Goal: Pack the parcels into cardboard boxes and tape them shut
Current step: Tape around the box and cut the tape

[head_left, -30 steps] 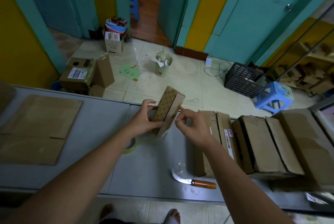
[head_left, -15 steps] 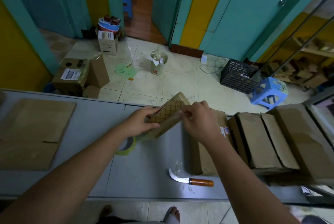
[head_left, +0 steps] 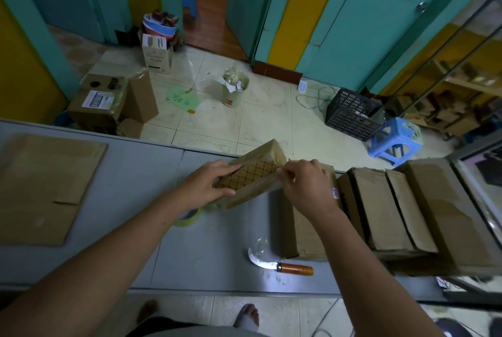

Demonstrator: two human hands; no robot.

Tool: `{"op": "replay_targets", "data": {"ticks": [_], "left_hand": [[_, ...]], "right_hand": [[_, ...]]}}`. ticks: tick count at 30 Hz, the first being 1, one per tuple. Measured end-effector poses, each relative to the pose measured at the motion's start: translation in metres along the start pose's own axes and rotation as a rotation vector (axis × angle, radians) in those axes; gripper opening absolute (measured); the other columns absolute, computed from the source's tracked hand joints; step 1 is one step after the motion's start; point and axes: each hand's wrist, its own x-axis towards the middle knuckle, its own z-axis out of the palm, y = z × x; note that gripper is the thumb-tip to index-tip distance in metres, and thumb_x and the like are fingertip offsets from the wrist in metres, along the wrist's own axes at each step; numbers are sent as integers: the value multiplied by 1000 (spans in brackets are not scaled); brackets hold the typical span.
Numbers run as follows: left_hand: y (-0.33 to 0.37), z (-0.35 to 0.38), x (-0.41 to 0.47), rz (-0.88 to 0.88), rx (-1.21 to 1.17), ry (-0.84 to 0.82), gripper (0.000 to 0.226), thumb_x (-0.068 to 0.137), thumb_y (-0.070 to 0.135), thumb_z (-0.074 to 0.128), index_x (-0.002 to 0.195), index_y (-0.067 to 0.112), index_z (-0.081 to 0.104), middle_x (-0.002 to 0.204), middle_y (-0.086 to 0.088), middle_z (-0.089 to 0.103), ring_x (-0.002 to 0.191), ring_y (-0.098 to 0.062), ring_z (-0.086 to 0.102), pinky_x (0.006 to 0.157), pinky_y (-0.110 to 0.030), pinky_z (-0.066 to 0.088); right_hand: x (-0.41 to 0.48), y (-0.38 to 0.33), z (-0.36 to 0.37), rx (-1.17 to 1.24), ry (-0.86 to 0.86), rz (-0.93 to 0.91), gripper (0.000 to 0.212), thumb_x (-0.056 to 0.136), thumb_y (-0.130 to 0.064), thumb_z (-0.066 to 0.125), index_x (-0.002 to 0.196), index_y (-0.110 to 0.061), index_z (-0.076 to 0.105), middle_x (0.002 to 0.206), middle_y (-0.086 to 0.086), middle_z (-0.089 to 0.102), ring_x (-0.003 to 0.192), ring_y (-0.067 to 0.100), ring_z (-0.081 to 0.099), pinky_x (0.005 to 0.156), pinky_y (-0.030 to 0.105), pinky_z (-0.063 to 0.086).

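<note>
A small brown parcel (head_left: 254, 173) with a grid-patterned face lies tilted on the grey table (head_left: 135, 181), near its far edge. My left hand (head_left: 209, 186) grips its left end, fingers over the top. My right hand (head_left: 307, 187) pinches its right edge with thumb and forefinger. A roll of clear tape (head_left: 188, 217) lies on the table, partly hidden under my left wrist. Several closed cardboard boxes (head_left: 380, 206) stand in a row to the right of the parcel.
A curved knife (head_left: 279, 266) with a wooden handle lies near the table's front edge. Flattened cardboard (head_left: 46, 187) covers the table's left part. On the floor beyond are open boxes (head_left: 103, 103), a bin (head_left: 235, 89), a black crate (head_left: 353, 114) and a blue stool (head_left: 395, 138).
The parcel has gone from standing nearly upright in both hands to lying tilted low over the table. My right hand has shifted onto its right edge.
</note>
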Motion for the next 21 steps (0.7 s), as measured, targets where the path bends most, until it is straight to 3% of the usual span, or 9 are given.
{"op": "replay_targets", "data": {"ticks": [12,21], "left_hand": [[7,8,-8,-35,-44,76,77,90,33,82,156,45,44,122,31,54,123,-1,53,110,-43,49],[9,5,-4,-29,-124,153,71,91,25,81,153,42,51,123,7,61,117,-8,60,106,-43,53]], "right_hand": [[1,0,-2,-57,70,-55,34,103,-52,48,105,-33,77,95,-6,69,101,22,52,91,44,39],[-7,-10,-17,-51,123,-165,33,103,-50,49,98,-30,75,88,-10,61,96,19,49,89,44,43]]}}
